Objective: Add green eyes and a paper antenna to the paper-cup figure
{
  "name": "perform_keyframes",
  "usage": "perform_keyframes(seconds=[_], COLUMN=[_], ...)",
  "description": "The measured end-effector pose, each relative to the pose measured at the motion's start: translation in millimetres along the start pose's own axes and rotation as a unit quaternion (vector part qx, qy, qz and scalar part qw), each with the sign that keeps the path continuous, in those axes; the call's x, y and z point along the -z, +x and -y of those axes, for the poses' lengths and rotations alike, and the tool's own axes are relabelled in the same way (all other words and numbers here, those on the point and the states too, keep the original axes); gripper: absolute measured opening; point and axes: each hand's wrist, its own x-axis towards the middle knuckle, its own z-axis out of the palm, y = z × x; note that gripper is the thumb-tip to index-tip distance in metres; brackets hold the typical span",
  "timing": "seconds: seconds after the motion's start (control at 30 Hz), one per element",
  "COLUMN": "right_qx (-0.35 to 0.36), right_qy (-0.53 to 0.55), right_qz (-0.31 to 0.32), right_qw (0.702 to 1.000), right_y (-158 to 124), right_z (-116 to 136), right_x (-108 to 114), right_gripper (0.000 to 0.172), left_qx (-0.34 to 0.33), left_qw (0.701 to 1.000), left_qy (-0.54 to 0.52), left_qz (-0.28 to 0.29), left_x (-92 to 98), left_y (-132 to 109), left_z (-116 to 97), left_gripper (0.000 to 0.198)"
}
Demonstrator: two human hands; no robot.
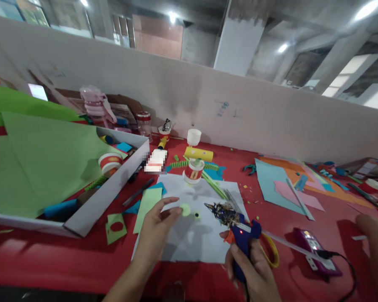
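Observation:
My left hand (159, 224) pinches a small pale green paper disc (185, 209) by its edge, above white paper (204, 247). A tiny black dot on a green scrap (197, 215) lies just right of the disc. Wrapped round the handle of a dark blue hot glue gun (244, 239) is my right hand (253, 266). A red light glows on the gun, and its nozzle, crusted with debris, points left toward the disc. Behind the disc stands a red and white paper cup (193, 171), with folded green paper strips (180, 165) out to its sides.
At left stands a white box (107, 201) with green card and a cup. A green square with a round hole (116, 228) lies before it. A purple device with a cable (318, 253) lies at right, near another person's hand (376, 239). Coloured paper (279, 184) lies behind.

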Motion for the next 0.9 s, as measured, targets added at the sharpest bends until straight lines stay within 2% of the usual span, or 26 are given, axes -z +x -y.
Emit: perform_keyframes(seconds=[0.03,0.1,0.37,0.57,0.7,0.9], right_qx=[0.009,0.026,0.059,0.093,0.09,0.075], right_qy=[-0.019,-0.049,-0.141,-0.199,-0.207,-0.215], right_qz=[-0.002,0.005,0.043,0.044,0.039,0.052], right_qw=[1.0,0.998,0.987,0.975,0.973,0.972], right_y=[-2.1,-5.4,-10.2,-8.6,-8.5,-6.8], right_z=[0.2,-1.2,-11.4,-15.7,-18.5,-20.3], right_x=[-0.2,-0.1,-4.1,-4.7,-4.1,-3.6], right_gripper=[0.036,0.032,0.032,0.032,0.032,0.032], left_qx=[0.005,-0.007,0.056,0.102,0.094,0.074], left_qw=[1.0,0.999,0.998,0.991,0.992,0.996], left_qy=[0.002,-0.001,0.001,-0.086,-0.085,-0.017], left_qz=[-0.014,-0.032,-0.034,-0.026,-0.027,-0.039], left_x=[0.2,0.6,-4.1,-7.3,-8.2,-11.6], left_y=[-0.3,-1.1,-2.3,-6.1,-10.7,-14.8], left_z=[1.0,3.1,3.9,6.3,5.0,1.9], left_gripper=[0.031,0.026,0.021,0.025,0.022,0.014])
